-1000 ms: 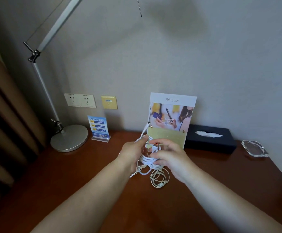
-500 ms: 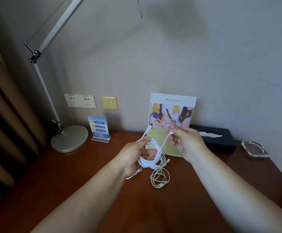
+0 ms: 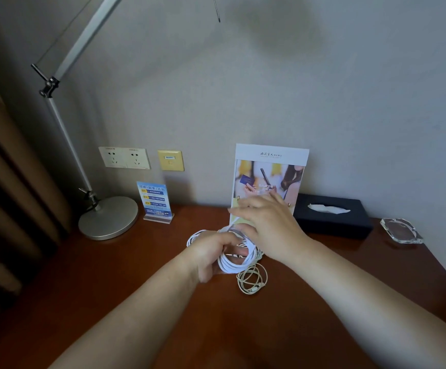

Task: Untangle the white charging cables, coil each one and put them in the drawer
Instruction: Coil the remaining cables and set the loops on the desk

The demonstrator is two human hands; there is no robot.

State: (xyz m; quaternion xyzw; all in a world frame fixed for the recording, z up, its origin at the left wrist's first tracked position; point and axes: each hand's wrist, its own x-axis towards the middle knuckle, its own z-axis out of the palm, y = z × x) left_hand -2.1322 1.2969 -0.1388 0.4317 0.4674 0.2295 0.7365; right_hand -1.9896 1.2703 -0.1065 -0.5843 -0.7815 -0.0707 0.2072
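Note:
My left hand [image 3: 211, 255] grips a coil of white charging cable [image 3: 232, 265] just above the wooden desk [image 3: 110, 288]. My right hand [image 3: 267, 225] hovers over the coil, motion-blurred, and a strand of the cable runs up under its fingers; whether it pinches that strand cannot be told. A second, thinner off-white cable [image 3: 252, 280] lies coiled on the desk just in front of the held coil. No drawer is in view.
A silver lamp base [image 3: 109, 218] stands at the back left, with a blue sign stand [image 3: 154, 202] beside it. A tall brochure stand [image 3: 269, 169], a black tissue box [image 3: 331, 214] and a glass ashtray [image 3: 401, 231] line the wall.
My right hand, which had pulled a strand up and away from the coil, has swung back down over it. The left hand keeps hold of the coil.

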